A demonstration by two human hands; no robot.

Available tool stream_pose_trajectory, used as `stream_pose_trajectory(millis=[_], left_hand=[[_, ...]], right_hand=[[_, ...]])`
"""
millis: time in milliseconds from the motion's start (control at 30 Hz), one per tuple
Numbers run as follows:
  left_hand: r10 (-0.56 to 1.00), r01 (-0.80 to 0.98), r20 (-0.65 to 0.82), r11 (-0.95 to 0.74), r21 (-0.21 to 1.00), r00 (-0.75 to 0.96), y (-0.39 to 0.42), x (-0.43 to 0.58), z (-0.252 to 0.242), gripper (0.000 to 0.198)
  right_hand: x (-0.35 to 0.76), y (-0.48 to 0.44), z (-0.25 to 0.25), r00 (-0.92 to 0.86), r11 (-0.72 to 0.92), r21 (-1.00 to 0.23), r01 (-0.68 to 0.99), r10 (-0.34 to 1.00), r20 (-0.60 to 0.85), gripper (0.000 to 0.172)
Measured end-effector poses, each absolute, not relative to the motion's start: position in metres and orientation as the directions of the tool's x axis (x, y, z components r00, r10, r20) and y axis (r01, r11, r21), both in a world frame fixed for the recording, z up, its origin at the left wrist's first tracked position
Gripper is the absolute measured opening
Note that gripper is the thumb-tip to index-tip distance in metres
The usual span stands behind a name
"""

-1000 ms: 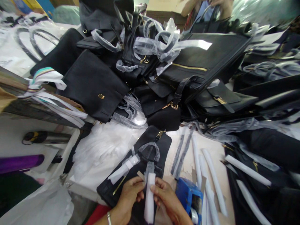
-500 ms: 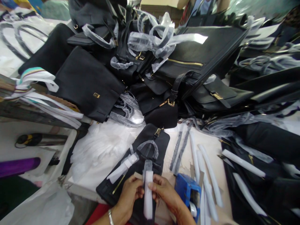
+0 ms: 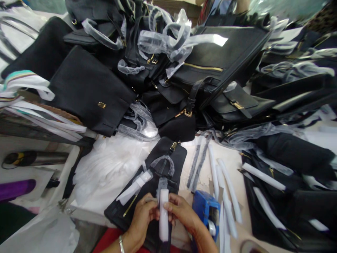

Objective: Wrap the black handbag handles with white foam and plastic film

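A black backpack [image 3: 168,146] lies flat on the table before me, its top handle [image 3: 164,163] in clear plastic wrap. One of its straps is covered by a white foam wrap [image 3: 163,225]; another wrapped strap [image 3: 137,186] lies to the left. My right hand [image 3: 181,211] pinches the foam from the right, thumb on top. At the foam's left edge, my left hand [image 3: 143,214] is closed, a small pale strip, apparently tape, between its thumb and fingers. Its fingertips are partly hidden.
A blue tape dispenser [image 3: 205,207] stands at right, beside several white foam tubes [image 3: 226,189]. White wrapping sheets [image 3: 105,168] are heaped at left. Black bags [image 3: 89,88] crowd the back, and more bags [image 3: 313,214] lie at right. Part of another person [image 3: 242,6] shows at the top.
The whole view has shifted slightly, so things appear a little further left and higher. Both hands stay at the foam-wrapped strap with much the same hold.
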State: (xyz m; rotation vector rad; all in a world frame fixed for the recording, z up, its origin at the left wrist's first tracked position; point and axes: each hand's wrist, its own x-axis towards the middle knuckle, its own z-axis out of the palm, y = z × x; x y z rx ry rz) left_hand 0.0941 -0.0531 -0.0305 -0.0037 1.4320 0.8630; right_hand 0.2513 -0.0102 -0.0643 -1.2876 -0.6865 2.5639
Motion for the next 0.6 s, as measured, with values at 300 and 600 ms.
stream_pose_trajectory(millis=[300,600], left_hand=[[0.500,-0.541,-0.860,0.697,0.471,-0.106,-0.052,0.094,-0.026,0.024],[0.617,-0.275,-0.782,0.739,0.615,-0.092,-0.060,0.100,-0.021,0.035]], right_hand=[[0.254,-0.010,-0.070,-0.590,-0.857,-0.514,0.022,0.404,-0.699,0.041],[0.250,-0.008,-0.062,-0.541,-0.848,-0.528,0.039,0.426,-0.725,0.048]])
